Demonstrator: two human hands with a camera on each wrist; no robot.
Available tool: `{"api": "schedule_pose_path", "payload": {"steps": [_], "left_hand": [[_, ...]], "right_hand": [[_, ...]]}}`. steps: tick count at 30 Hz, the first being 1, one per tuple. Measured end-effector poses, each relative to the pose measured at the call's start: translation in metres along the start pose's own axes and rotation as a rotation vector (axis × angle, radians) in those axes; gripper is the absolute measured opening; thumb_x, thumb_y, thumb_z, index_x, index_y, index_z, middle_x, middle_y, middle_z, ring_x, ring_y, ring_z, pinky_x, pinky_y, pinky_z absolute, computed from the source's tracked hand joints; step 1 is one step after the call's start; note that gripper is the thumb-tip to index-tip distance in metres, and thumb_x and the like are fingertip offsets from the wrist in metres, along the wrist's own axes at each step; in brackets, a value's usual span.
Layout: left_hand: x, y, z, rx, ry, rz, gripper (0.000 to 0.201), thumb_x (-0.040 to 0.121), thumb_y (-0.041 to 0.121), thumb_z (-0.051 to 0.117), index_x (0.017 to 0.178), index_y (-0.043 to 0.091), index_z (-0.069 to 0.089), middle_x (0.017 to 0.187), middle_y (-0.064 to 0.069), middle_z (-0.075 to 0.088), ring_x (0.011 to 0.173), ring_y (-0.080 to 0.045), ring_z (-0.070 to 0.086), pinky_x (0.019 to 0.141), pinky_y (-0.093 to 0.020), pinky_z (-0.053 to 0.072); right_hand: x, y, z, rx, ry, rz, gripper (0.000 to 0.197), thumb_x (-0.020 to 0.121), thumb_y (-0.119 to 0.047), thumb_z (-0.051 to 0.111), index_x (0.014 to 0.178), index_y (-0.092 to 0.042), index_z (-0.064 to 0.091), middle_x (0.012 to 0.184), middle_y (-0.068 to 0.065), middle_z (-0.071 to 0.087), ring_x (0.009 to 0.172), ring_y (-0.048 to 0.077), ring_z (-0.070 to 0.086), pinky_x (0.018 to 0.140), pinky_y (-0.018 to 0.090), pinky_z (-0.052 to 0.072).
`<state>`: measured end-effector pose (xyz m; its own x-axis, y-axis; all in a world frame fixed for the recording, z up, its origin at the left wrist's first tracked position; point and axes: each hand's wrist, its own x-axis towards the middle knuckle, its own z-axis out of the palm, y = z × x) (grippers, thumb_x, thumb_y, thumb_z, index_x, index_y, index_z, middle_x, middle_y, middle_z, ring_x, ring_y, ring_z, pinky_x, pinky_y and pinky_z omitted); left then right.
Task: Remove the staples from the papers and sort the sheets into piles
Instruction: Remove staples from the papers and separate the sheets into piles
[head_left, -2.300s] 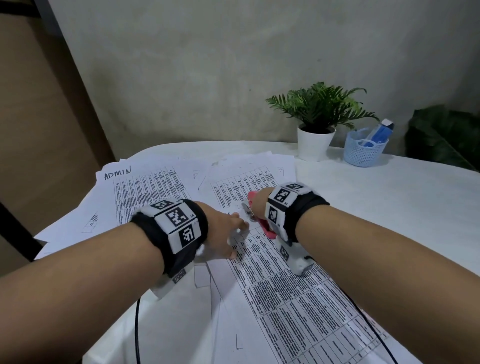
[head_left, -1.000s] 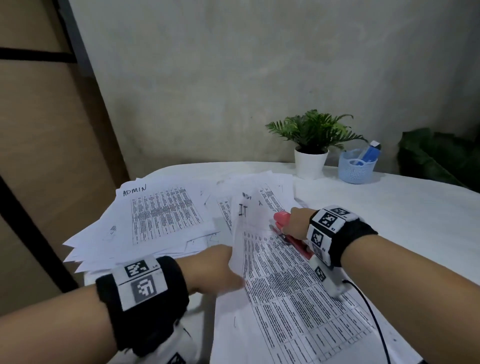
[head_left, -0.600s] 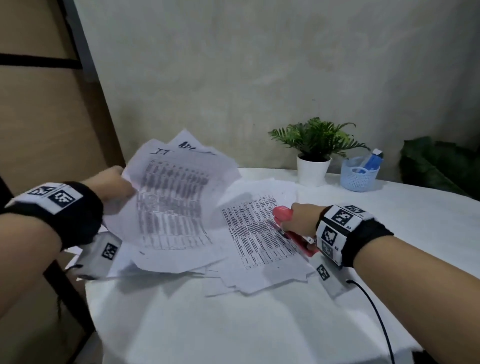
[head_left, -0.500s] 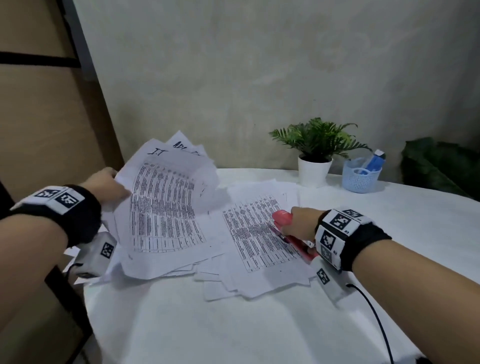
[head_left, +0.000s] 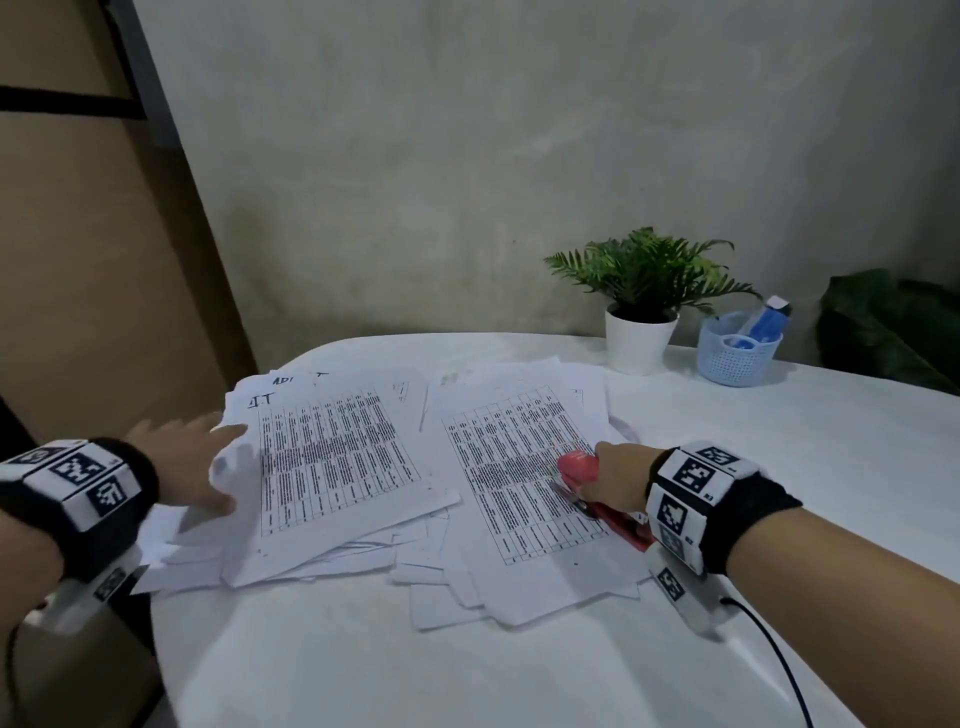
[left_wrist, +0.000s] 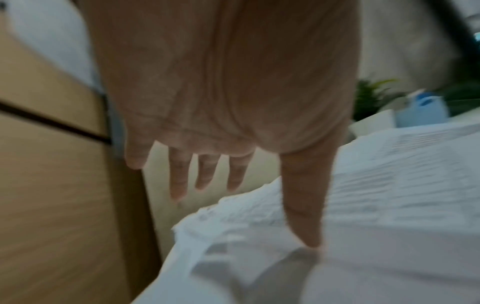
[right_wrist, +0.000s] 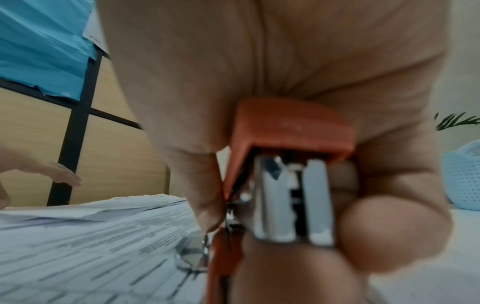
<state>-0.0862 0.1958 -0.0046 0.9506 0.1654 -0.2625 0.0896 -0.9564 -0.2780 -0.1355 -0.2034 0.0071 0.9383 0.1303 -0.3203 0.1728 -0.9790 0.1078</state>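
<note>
Two piles of printed sheets lie on the white table (head_left: 519, 675). The left pile (head_left: 332, 457) is topped by a sheet marked "IT". My left hand (head_left: 192, 467) hovers at its left edge with straight, spread fingers (left_wrist: 179, 181), the thumb touching the paper (left_wrist: 389, 205). The right pile (head_left: 519, 467) lies under my right hand (head_left: 613, 478), which grips a red stapler (head_left: 582, 467) resting on the top sheet. In the right wrist view the stapler (right_wrist: 285, 164) sits between thumb and curled fingers above the printed sheet (right_wrist: 91, 246).
A potted plant (head_left: 641, 312) and a blue mesh basket (head_left: 737, 348) with a blue item stand at the back right. A wooden panel (head_left: 93, 260) rises left of the table. Large dark leaves (head_left: 893, 332) sit at the far right. A black cable (head_left: 774, 660) trails from my right wrist.
My left hand lifted the "IT" sheet off the right pile, carried it left, laid it on the left pile and let go. The right hand stayed on the right pile with the stapler.
</note>
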Motion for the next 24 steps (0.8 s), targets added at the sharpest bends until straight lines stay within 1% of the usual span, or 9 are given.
{"api": "schedule_pose_path", "payload": {"steps": [2,4,7,11,14,17,19,21,24], "left_hand": [[-0.019,0.015,-0.018,0.063,0.07,0.056,0.071,0.085,0.059,0.052,0.146,0.035,0.024,0.155,0.005,0.025,0.138,-0.018,0.033,0.112,-0.037,0.027],[-0.026,0.039,-0.035,0.001,0.119,0.163,0.045,0.09,0.049,0.052,0.131,0.032,0.045,0.14,0.007,0.047,0.123,-0.015,0.048,0.102,-0.027,0.036],[-0.03,0.097,-0.056,-0.149,0.177,0.284,0.028,0.092,0.043,0.054,0.113,0.026,0.06,0.12,0.01,0.06,0.107,-0.012,0.054,0.088,-0.021,0.036],[-0.014,0.166,-0.07,-0.278,0.07,0.408,0.031,0.093,0.035,0.054,0.117,0.017,0.063,0.121,0.001,0.063,0.112,-0.018,0.055,0.094,-0.024,0.038],[-0.002,0.201,-0.073,-0.294,0.081,0.472,0.03,0.094,0.033,0.052,0.118,0.017,0.062,0.122,-0.001,0.063,0.112,-0.018,0.056,0.098,-0.029,0.041],[0.017,0.219,-0.068,-0.186,0.035,0.392,0.042,0.096,0.039,0.046,0.12,0.008,0.06,0.123,-0.008,0.062,0.112,-0.024,0.057,0.095,-0.031,0.043],[0.027,0.22,-0.063,-0.126,-0.006,0.292,0.053,0.094,0.05,0.044,0.116,0.005,0.062,0.111,-0.009,0.064,0.102,-0.025,0.06,0.089,-0.033,0.046],[0.035,0.218,-0.061,-0.137,0.02,0.222,0.052,0.093,0.052,0.044,0.109,0.005,0.063,0.096,-0.006,0.061,0.088,-0.024,0.058,0.08,-0.03,0.045],[0.048,0.216,-0.062,-0.181,0.022,0.155,0.052,0.092,0.053,0.047,0.105,0.007,0.065,0.09,-0.006,0.058,0.084,-0.022,0.055,0.08,-0.028,0.044]], "right_hand": [[-0.001,0.002,0.001,0.001,0.005,-0.004,0.033,0.101,-0.028,0.031,0.123,-0.009,0.047,0.121,0.008,0.058,0.113,0.022,0.054,0.102,0.033,0.031],[-0.001,0.003,0.002,-0.005,0.012,-0.005,0.033,0.101,-0.03,0.031,0.123,-0.01,0.047,0.122,0.009,0.058,0.114,0.022,0.053,0.102,0.034,0.032],[0.0,0.006,0.006,0.032,0.003,0.008,0.037,0.1,-0.033,0.033,0.124,-0.008,0.047,0.122,0.008,0.058,0.113,0.022,0.054,0.099,0.034,0.038],[0.004,0.011,0.013,0.172,0.003,0.093,0.041,0.095,-0.039,0.042,0.123,-0.009,0.047,0.113,0.005,0.059,0.1,0.02,0.054,0.097,0.032,0.039],[0.009,0.017,0.018,0.271,0.021,0.113,0.041,0.091,-0.034,0.052,0.122,-0.008,0.052,0.118,0.009,0.059,0.108,0.026,0.057,0.089,0.033,0.044],[0.011,0.02,0.019,0.247,0.002,0.094,0.04,0.093,-0.034,0.048,0.124,-0.008,0.049,0.112,0.008,0.058,0.111,0.024,0.055,0.094,0.033,0.041],[0.011,0.021,0.017,0.213,-0.015,0.06,0.036,0.096,-0.033,0.04,0.122,-0.009,0.048,0.102,0.004,0.057,0.105,0.02,0.056,0.099,0.034,0.037],[0.012,0.024,0.015,0.221,-0.01,0.03,0.034,0.098,-0.03,0.038,0.123,-0.009,0.047,0.112,0.007,0.058,0.105,0.022,0.057,0.097,0.034,0.041],[0.016,0.03,0.017,0.197,-0.018,0.005,0.034,0.101,-0.026,0.032,0.129,-0.008,0.038,0.125,0.01,0.052,0.107,0.023,0.055,0.099,0.035,0.041]]}}
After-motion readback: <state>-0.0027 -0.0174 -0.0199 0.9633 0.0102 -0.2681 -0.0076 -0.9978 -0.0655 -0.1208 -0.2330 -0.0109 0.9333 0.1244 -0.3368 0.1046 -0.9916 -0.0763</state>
